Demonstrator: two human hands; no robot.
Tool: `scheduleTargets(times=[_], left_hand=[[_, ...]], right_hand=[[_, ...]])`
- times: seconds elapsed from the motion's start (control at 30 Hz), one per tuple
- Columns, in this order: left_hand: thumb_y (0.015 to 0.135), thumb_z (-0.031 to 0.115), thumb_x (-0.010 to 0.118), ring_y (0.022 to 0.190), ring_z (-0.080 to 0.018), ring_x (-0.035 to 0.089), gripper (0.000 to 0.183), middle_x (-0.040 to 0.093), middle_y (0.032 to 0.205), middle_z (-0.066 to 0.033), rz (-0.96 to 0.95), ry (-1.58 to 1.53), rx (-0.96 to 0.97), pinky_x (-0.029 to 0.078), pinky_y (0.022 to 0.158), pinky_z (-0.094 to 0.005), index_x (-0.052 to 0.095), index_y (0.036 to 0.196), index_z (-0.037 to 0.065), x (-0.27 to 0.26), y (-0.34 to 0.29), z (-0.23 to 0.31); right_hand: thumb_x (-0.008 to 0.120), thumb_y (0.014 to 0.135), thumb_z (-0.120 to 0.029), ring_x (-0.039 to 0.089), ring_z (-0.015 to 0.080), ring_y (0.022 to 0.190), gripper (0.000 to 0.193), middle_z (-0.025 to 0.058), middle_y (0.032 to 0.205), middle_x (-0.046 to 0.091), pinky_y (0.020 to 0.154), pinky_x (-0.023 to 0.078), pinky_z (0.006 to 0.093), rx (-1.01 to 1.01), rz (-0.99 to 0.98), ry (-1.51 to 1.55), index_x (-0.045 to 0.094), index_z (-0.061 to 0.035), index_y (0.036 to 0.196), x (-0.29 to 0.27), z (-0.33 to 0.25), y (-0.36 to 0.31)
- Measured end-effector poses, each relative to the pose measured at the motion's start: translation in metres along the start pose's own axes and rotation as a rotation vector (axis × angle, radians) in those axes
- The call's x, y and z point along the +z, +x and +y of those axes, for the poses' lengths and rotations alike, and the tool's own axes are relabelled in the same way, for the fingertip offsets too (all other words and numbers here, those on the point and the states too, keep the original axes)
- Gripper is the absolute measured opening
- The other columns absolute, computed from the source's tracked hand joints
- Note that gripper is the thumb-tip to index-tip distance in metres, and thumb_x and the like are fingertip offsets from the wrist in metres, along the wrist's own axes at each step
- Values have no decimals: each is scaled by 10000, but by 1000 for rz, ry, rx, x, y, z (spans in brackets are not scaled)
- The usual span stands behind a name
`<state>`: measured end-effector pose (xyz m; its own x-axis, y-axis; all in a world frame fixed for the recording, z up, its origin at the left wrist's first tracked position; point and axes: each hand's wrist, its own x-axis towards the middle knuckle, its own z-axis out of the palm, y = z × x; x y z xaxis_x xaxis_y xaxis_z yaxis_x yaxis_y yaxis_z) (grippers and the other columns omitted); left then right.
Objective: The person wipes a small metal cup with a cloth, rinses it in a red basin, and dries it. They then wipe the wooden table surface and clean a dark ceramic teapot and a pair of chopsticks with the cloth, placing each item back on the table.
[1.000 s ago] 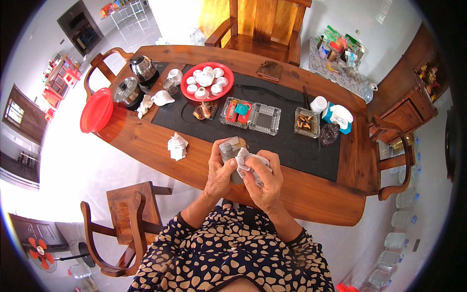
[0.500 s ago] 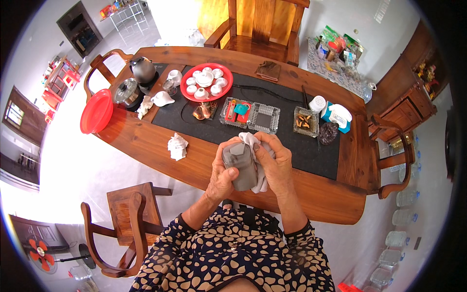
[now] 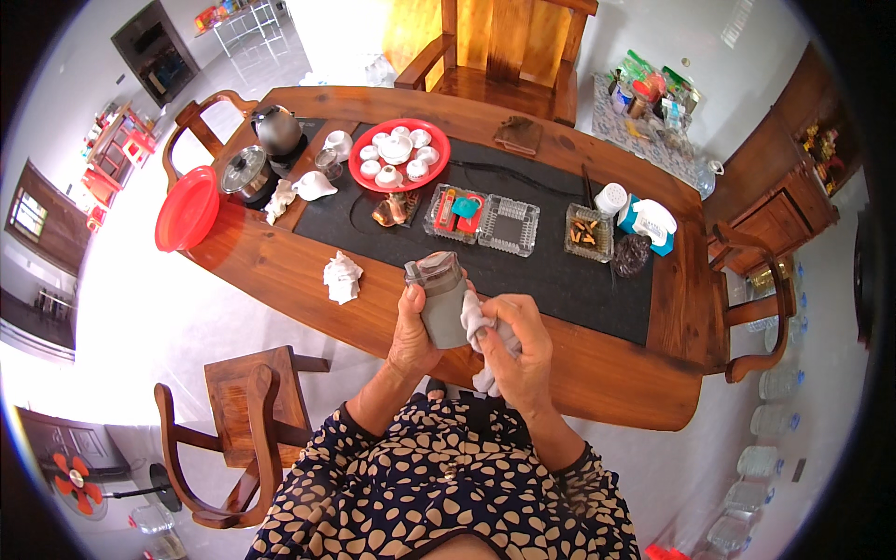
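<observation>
My left hand (image 3: 413, 334) is closed around a grey, box-like container (image 3: 445, 310) with a shiny see-through top, held tilted above the table's near edge. A crumpled white cloth (image 3: 474, 315) is pinched in my right hand (image 3: 525, 353), just right of the container. Part of the cloth hangs below my fingers and some of it lies against the container's side. Beyond my hands stands an open clear plastic box (image 3: 509, 227) with red and teal things in its left half. A wad of white tissue (image 3: 343, 277) lies on the wood to the left.
On the wooden table (image 3: 597, 381) are a red tray (image 3: 441, 154) of white teacups, a kettle (image 3: 277, 131), a lidded pot (image 3: 245, 175), a red basin (image 3: 189, 210) and a square ashtray (image 3: 589, 233) with cigarette butts. A wooden chair (image 3: 245, 411) stands at the near left.
The container has shifted left and turned, its top now tilting up and left. My right hand has drawn the cloth down and off its upper side.
</observation>
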<state>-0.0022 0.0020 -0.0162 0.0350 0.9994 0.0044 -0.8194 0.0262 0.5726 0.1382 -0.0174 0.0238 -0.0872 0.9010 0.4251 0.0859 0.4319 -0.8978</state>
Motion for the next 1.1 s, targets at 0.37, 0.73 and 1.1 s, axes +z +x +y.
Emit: scheduleTargets(times=[0.37, 0.73, 1.1], left_hand=[[844, 649, 524, 1052, -232, 580, 707, 584, 1154, -72, 39, 62, -70, 496, 894, -418, 482, 1288, 101, 9, -1, 8], [836, 646, 547, 851, -280, 635, 640, 610, 967, -100, 300, -83, -92, 551, 778, -440, 550, 1098, 62, 19, 7, -2], [828, 692, 514, 961, -231, 585, 692, 601, 976, -81, 215, -178, -90, 500, 889, -412, 554, 1092, 54, 38, 12, 4]], right_hand=[[615, 838, 36, 556, 104, 776, 205, 33, 977, 553, 685, 461, 241, 166, 72, 129, 629, -24, 1034, 7, -2, 20], [748, 664, -43, 512, 284, 893, 287, 104, 994, 494, 722, 451, 371, -554, 181, -423, 665, -124, 927, 23, 12, -9], [660, 718, 60, 522, 258, 879, 291, 152, 1032, 477, 736, 466, 356, -258, 321, -85, 606, -43, 985, 22, 16, 5]])
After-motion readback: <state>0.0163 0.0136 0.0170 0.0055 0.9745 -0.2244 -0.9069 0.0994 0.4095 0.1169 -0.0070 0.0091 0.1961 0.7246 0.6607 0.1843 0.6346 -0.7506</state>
